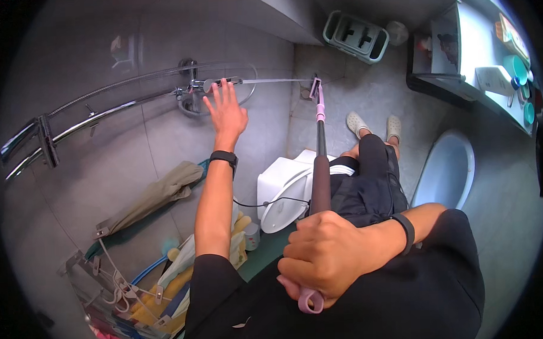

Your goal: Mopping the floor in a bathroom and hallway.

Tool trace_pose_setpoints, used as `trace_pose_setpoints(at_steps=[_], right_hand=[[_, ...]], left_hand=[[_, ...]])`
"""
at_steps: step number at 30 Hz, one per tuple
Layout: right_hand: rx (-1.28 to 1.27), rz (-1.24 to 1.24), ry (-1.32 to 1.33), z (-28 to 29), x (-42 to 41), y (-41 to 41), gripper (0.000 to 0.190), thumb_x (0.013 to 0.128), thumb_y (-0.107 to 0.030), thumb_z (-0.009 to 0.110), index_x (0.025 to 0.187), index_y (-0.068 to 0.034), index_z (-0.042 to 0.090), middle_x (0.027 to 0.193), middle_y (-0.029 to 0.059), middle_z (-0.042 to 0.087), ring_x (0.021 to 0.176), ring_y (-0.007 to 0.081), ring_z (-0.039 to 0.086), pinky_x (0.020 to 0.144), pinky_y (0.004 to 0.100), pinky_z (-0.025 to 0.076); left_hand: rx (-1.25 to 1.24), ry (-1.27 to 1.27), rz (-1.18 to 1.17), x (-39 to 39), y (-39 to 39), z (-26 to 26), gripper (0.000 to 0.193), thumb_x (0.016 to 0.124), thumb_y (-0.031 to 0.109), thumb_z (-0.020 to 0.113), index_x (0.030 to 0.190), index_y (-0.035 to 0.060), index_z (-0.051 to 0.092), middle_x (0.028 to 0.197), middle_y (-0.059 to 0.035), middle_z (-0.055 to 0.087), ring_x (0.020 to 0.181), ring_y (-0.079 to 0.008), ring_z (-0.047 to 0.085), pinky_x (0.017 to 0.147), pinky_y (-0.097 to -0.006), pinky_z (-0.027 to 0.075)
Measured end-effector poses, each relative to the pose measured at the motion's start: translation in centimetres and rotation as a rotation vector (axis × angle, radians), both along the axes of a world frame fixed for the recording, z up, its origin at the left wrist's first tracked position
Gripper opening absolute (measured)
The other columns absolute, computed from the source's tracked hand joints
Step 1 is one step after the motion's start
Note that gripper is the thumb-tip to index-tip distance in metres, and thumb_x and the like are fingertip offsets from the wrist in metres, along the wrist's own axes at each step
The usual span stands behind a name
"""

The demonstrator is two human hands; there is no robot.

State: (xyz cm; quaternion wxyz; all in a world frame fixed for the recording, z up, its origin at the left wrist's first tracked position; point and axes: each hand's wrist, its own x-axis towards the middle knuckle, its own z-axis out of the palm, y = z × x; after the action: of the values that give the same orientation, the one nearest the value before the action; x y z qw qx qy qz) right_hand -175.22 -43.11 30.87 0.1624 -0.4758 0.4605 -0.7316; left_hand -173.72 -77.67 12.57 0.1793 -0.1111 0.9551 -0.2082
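My left hand (229, 112), fingers spread, is at the lever of the chrome shower mixer tap (196, 86) on the tiled wall; whether it touches the lever I cannot tell. Water (277, 80) streams from the tap's spout towards the floor corner. My right hand (324, 257) is closed around the dark grip of a long pole (321, 181) with a pink hanging loop. The pole's pink head (315, 88) is in the stream near a floor drain (305, 94).
A white toilet (281, 187) stands below the pole. Hangers and cloths (168, 303) hang at lower left. A bucket (356, 35) stands on the far floor, a blue-white basin (449, 172) at the right. Bottles and cups stand on a white shelf (477, 36). A chrome shower rail (112, 114) runs along the wall.
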Motion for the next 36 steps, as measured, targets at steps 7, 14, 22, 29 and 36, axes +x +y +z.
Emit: trace_pose_setpoints(at_steps=[7, 14, 22, 29, 36], right_hand=[[0.014, 0.027, -0.011, 1.1, 1.0, -4.4, 0.02, 0.068, -0.012, 0.068, 0.062, -0.009, 0.05, 0.053, 0.0006, 0.04, 0.042, 0.0189, 0.041, 0.041, 0.032, 0.029], [0.055, 0.024, 0.009, 1.8, 2.9, -7.2, 0.018, 0.066, -0.009, 0.068, 0.062, -0.007, 0.05, 0.054, 0.0018, 0.042, 0.043, 0.019, 0.042, 0.041, 0.0316, 0.03], [0.093, -0.03, 0.019, 2.6, 2.6, -7.5, 0.016, 0.063, -0.004, 0.063, 0.058, -0.007, 0.048, 0.052, 0.0019, 0.039, 0.041, 0.0187, 0.04, 0.041, 0.0302, 0.03], [0.048, -0.069, 0.01, 1.7, 4.0, -5.6, 0.017, 0.062, -0.002, 0.062, 0.057, -0.008, 0.047, 0.051, 0.0022, 0.038, 0.039, 0.0192, 0.038, 0.04, 0.0307, 0.029], [0.045, -0.034, 0.063, 1.5, 5.2, -2.2, 0.018, 0.061, -0.001, 0.063, 0.057, -0.007, 0.047, 0.052, 0.0033, 0.042, 0.042, 0.0212, 0.043, 0.042, 0.0319, 0.032]], left_hand=[[-0.069, 0.02, -0.102, 1.1, -2.0, -0.5, 0.087, 0.079, 0.028, 0.065, 0.153, 0.0063, 0.026, 0.163, -0.005, 0.018, 0.151, -0.0274, 0.012, 0.118, -0.0613, 0.009], [-0.063, -0.028, -0.239, 0.2, -3.5, -1.5, 0.077, 0.083, 0.03, 0.064, 0.15, 0.0069, 0.035, 0.162, -0.0011, 0.02, 0.15, -0.0224, 0.014, 0.12, -0.056, 0.008], [-0.22, -0.213, -0.217, 0.9, -3.6, -3.7, 0.049, 0.088, 0.028, 0.057, 0.132, 0.0069, 0.06, 0.162, -0.0059, 0.021, 0.151, -0.0269, 0.011, 0.121, -0.0527, 0.001], [0.221, 0.211, 0.152, 3.1, 1.3, -8.8, 0.053, 0.083, 0.032, 0.063, 0.13, 0.0065, 0.059, 0.159, -0.0163, 0.023, 0.149, -0.0354, 0.013, 0.116, -0.0632, 0.009], [1.545, 0.356, 1.107, 11.6, 14.5, -16.8, 0.052, 0.093, 0.04, 0.053, 0.127, 0.0007, 0.055, 0.126, -0.021, 0.06, 0.113, -0.0385, 0.059, 0.102, -0.0512, 0.041]])
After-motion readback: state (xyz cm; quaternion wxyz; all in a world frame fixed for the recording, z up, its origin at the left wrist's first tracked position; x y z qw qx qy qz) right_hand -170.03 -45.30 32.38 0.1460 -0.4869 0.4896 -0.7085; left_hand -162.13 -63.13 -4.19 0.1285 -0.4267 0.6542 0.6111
